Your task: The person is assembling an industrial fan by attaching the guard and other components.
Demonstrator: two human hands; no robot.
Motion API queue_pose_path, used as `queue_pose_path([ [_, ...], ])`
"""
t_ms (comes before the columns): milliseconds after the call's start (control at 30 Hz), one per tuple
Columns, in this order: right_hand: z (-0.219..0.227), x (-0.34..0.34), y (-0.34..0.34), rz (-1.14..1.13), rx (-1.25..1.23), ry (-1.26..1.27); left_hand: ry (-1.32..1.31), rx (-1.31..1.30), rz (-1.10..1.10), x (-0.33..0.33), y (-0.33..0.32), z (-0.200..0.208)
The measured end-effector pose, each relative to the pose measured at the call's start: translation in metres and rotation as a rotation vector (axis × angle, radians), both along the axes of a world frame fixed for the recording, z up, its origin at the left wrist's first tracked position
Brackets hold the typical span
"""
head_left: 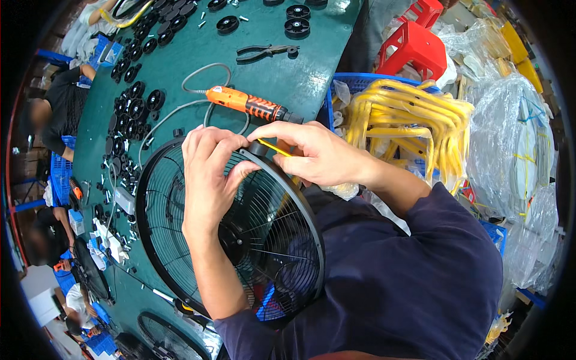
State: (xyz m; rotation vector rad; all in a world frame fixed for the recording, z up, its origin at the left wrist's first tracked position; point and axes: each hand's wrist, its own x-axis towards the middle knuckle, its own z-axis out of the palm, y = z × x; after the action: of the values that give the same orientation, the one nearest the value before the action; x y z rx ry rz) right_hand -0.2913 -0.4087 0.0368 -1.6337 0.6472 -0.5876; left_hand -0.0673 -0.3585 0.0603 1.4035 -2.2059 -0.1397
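A round black fan (148,231) with a wire grille and a broad rim stands tilted on the bench, against my body. My left hand (207,165) is closed at the top of its rim, thumb on the near side and fingers bent over. Facing it, my right hand (321,153) is closed with its index fingertip at a small black fitting (258,147) on the rim. A thin yellow strip (277,148) shows between that hand's index finger and thumb. What the left fingertips pinch is hidden. Just beyond, an orange-and-black power screwdriver (246,103) lies with its cord.
The green bench (288,78) carries pliers (264,53), black wheels (228,24) and loose screws. Right of it stand a blue crate (345,78) of bent yellow tubes (414,114) and a red stool (414,51). Other people (51,117) work along the left side.
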Motion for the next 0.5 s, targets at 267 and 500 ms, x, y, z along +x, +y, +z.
queue_pose_path([
  [267, 0.016, -0.004, -0.008, 0.091, -0.177, 0.161, 0.012, -0.006, -0.004, -0.003, 0.001, 0.002],
  [500, 0.013, -0.003, -0.01, 0.133, -0.161, 0.137, 0.0, -0.043, -0.008, -0.002, -0.001, 0.001],
])
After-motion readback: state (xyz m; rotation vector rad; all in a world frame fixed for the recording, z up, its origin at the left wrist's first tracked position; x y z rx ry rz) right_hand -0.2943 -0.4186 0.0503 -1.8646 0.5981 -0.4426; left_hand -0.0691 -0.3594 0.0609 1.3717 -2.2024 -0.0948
